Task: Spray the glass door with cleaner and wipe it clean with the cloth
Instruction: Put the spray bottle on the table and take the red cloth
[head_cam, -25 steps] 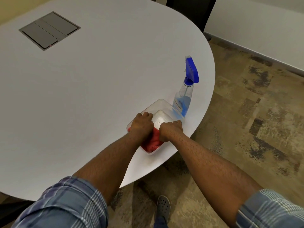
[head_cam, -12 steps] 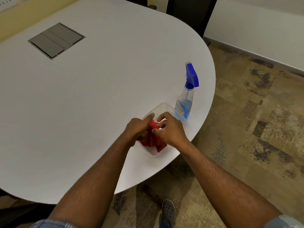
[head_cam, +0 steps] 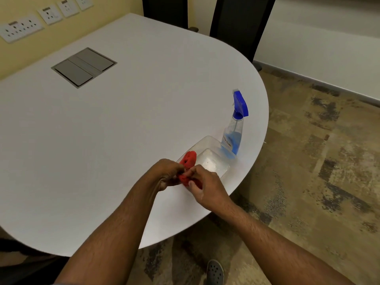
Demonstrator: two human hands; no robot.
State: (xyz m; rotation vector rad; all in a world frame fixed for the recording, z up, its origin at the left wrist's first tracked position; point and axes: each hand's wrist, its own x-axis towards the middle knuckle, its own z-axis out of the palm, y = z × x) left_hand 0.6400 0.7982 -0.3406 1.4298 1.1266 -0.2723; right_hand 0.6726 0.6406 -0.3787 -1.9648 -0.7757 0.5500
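A: quick pass. We see both hands on the red cloth (head_cam: 188,161), left hand (head_cam: 167,174) clenched round one end, right hand (head_cam: 206,189) pinching the other, fingers closed on fabric. Cloth is bunched, held over the near end of the clear plastic tub (head_cam: 207,159) at the table (head_cam: 123,130) edge

B: agreed, looks like wringing or gathering it. Spray bottle (head_cam: 235,130)?

A: upright on the table just beside the tub's far end, nobody touching it. Glass door not in view, so we'd judge spraying not started

B: risks?

A: tub and bottle both sit near the rounded table edge. If we pull the cloth out and it snags the tub rim, the tub could slide off, or nudge the bottle over onto the floor (head_cam: 308,161)

B: also a wet cloth may drip on the table. Can't tell if it's wet though

A: same, leave that open
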